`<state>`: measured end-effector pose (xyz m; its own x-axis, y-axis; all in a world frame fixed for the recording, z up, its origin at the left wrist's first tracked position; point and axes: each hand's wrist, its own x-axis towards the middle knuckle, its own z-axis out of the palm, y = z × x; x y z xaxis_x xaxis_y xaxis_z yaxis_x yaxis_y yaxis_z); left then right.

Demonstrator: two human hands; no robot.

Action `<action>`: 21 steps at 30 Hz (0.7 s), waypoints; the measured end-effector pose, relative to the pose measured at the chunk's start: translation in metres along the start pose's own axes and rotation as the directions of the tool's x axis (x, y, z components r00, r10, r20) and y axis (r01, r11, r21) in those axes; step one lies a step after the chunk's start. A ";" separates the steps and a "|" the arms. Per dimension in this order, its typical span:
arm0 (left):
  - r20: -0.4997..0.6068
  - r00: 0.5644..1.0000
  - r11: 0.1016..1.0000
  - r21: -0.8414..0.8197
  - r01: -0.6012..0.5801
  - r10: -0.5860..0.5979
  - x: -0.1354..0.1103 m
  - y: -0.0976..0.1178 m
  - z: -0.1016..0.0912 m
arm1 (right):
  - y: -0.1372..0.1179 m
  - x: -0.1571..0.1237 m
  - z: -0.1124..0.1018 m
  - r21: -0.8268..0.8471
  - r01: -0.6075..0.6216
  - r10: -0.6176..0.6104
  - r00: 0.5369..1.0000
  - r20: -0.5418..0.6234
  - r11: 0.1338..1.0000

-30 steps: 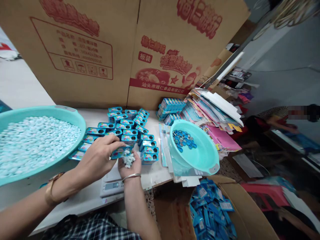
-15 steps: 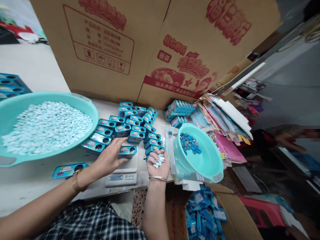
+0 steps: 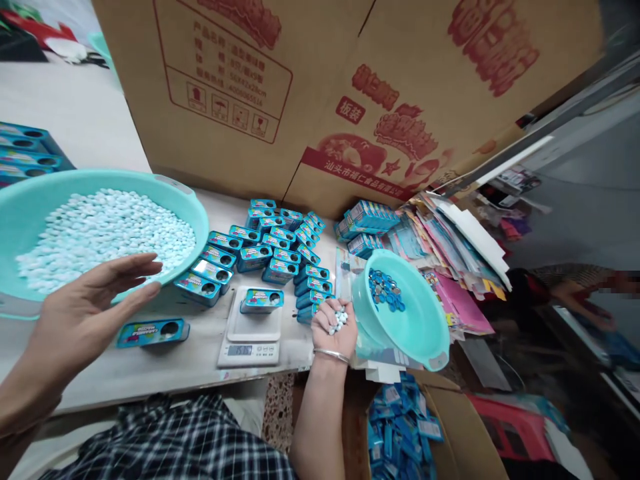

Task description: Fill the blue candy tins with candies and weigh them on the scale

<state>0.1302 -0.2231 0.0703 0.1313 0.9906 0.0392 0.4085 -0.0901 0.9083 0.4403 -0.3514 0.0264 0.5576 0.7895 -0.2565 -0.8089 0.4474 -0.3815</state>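
My left hand (image 3: pixel 87 303) hovers open, fingers stretched out, over the near rim of a big teal basin (image 3: pixel 197 212) full of small white candies (image 3: pixel 105 230). It holds nothing. My right hand (image 3: pixel 334 327) is cupped palm up around a few white candies (image 3: pixel 340 320), just right of a small white scale (image 3: pixel 250 330). One blue tin (image 3: pixel 261 300) rests on the scale's plate. Another blue tin (image 3: pixel 153 331) lies alone on the table near my left hand. Several blue tins (image 3: pixel 270 243) stand in rows behind the scale.
A small teal bowl (image 3: pixel 417 320) with blue caps (image 3: pixel 384 290) tilts at the table's right end. Stacked printed cards (image 3: pixel 440 243) and blue packs (image 3: pixel 367 217) lie behind it. Large cardboard boxes (image 3: pixel 310 93) wall the back. A carton of blue items (image 3: pixel 400 433) sits below right.
My left hand set the blue tin on the scale, let go and swung left to the big basin. My right hand stayed cupped on the candies. The camera view shifted left.
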 end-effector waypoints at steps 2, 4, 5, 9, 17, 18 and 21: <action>0.006 1.000 1.000 0.025 0.014 -0.014 -0.004 -0.002 -0.001 | 0.003 0.003 0.001 -0.012 -0.010 0.010 0.999 0.031 1.000; 0.044 0.999 0.999 0.036 -0.016 0.014 -0.006 -0.010 -0.001 | 0.006 0.005 0.002 -0.031 -0.010 0.012 0.998 0.069 0.999; 0.075 0.997 0.999 0.030 -0.037 0.035 -0.006 -0.015 -0.001 | 0.007 0.007 0.003 -0.037 -0.011 0.014 0.997 0.082 0.999; 0.220 0.966 0.988 0.036 -0.151 0.139 -0.007 -0.036 0.007 | 0.013 0.010 0.008 -0.028 -0.021 0.023 0.998 0.064 0.999; 0.457 0.726 0.742 0.190 -0.643 0.513 -0.014 -0.019 0.091 | 0.024 0.017 0.008 0.028 -0.057 0.055 0.997 0.060 0.998; 0.501 0.697 0.687 0.246 -0.683 0.513 -0.014 -0.014 0.105 | 0.025 0.018 0.007 0.034 -0.064 0.062 0.995 0.078 0.997; 0.618 0.645 0.566 0.362 -0.741 0.449 -0.009 0.000 0.133 | 0.022 0.016 0.001 0.021 -0.074 0.069 0.986 0.155 0.997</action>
<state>0.2488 -0.2453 0.0148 0.8267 0.5344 0.1758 0.4604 -0.8223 0.3343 0.4318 -0.3286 0.0148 0.4644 0.8742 -0.1418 -0.8514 0.3967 -0.3432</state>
